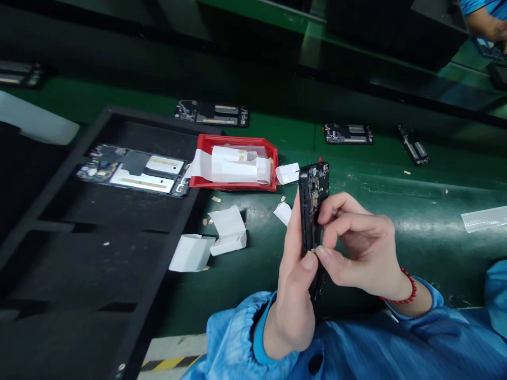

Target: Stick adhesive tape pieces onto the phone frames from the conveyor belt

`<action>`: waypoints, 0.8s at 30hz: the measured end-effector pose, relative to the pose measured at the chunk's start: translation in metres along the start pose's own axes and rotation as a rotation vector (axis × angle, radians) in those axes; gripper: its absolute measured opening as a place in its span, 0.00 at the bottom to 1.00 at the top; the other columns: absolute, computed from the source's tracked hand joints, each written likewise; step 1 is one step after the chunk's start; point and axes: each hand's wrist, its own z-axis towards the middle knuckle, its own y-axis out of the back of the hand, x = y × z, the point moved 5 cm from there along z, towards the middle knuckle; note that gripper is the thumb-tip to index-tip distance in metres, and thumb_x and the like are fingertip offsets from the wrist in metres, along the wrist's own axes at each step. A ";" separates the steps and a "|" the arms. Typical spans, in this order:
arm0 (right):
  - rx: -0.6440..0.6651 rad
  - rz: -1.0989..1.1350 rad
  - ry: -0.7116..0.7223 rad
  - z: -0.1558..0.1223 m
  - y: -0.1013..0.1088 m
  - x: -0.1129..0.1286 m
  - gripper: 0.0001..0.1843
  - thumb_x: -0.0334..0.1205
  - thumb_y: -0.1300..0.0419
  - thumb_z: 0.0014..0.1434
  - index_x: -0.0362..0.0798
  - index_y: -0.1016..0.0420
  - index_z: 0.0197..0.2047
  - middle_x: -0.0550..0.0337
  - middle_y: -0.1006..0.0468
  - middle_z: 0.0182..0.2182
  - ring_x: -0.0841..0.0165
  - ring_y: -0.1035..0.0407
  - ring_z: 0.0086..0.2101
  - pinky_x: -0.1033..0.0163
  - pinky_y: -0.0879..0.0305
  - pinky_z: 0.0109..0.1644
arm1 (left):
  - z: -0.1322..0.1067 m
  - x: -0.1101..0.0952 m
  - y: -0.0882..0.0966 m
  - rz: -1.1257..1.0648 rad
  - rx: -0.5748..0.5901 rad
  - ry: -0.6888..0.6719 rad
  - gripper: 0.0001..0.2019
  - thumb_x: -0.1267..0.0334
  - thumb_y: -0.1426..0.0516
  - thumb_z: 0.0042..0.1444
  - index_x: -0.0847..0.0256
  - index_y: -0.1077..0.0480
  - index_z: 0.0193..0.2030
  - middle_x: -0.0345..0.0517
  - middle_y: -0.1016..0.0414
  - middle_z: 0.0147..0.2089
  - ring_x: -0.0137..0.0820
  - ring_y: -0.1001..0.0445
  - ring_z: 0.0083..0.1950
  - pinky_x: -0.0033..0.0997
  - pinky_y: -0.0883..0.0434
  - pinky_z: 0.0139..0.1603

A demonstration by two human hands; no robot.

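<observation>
An opened phone (314, 198), its circuit parts bare, stands tilted on edge above the green bench. My left hand (295, 295) is closed around its back and lower side, with the thumb near the inner face. My right hand (356, 245) wears a red bead bracelet (410, 287); its thumb and fingertips are bent together against the phone's inner face. What lies between those fingertips is too small to make out. Left of the phone sits a red bin (233, 186) holding white paper strips (233, 163). Curled paper pieces (229, 229) lie in front of the bin.
A black tray (130, 258) with compartments fills the left, with another opened phone (138, 171) on it. Several more phones, one of them a phone (348, 133) at right, line the back of the bench (396, 184). A co-worker's hand (487, 24) shows top right.
</observation>
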 end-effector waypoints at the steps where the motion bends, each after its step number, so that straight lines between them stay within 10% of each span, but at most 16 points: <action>1: 0.000 -0.033 0.005 0.000 0.000 0.001 0.09 0.26 0.31 0.51 0.48 0.24 0.28 0.60 0.28 0.37 0.73 0.29 0.39 0.66 0.29 0.42 | 0.000 0.000 0.000 -0.019 -0.006 -0.004 0.21 0.53 0.43 0.67 0.38 0.30 0.66 0.30 0.32 0.71 0.45 0.42 0.76 0.45 0.42 0.77; 10: -0.171 -0.311 0.159 -0.011 0.007 0.016 0.10 0.26 0.30 0.53 0.49 0.21 0.37 0.58 0.24 0.42 0.70 0.27 0.42 0.62 0.27 0.45 | -0.004 0.004 0.000 -0.081 -0.132 0.044 0.23 0.53 0.46 0.67 0.46 0.31 0.68 0.37 0.26 0.67 0.48 0.36 0.74 0.48 0.35 0.73; 24: -0.058 -0.237 0.168 -0.009 -0.009 0.015 0.06 0.27 0.34 0.58 0.48 0.21 0.36 0.54 0.24 0.44 0.67 0.25 0.44 0.61 0.24 0.50 | -0.013 -0.006 0.000 0.099 -0.265 0.074 0.25 0.54 0.46 0.64 0.47 0.31 0.68 0.38 0.28 0.68 0.46 0.35 0.73 0.47 0.34 0.73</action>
